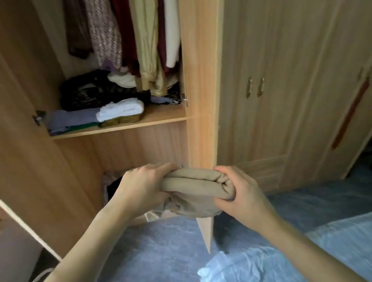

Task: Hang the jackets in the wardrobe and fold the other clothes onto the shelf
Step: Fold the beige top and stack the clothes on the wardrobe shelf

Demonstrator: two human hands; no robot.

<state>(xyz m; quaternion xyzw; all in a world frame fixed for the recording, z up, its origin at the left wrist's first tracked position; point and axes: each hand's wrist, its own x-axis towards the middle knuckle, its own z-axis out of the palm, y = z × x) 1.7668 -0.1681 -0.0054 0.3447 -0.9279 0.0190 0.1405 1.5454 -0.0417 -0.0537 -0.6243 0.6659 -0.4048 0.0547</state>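
Here, 2 hands, left hand (139,187) & right hand (243,192) gripping 1 folded beige garment (196,183), 1 shelf (155,118).

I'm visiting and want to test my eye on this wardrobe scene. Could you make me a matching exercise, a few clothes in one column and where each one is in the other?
Things:
1. folded beige cloth bundle
2. folded white towel-like cloth
3. long cream-white garment
4. dark patterned heap of fabric

Places:
A. hanging at the right end of the row in the wardrobe
B. at the back left of the wooden shelf
C. gripped between the left hand and the right hand
D. on top of the front stack on the shelf

Pairs: 1-C, 2-D, 3-A, 4-B
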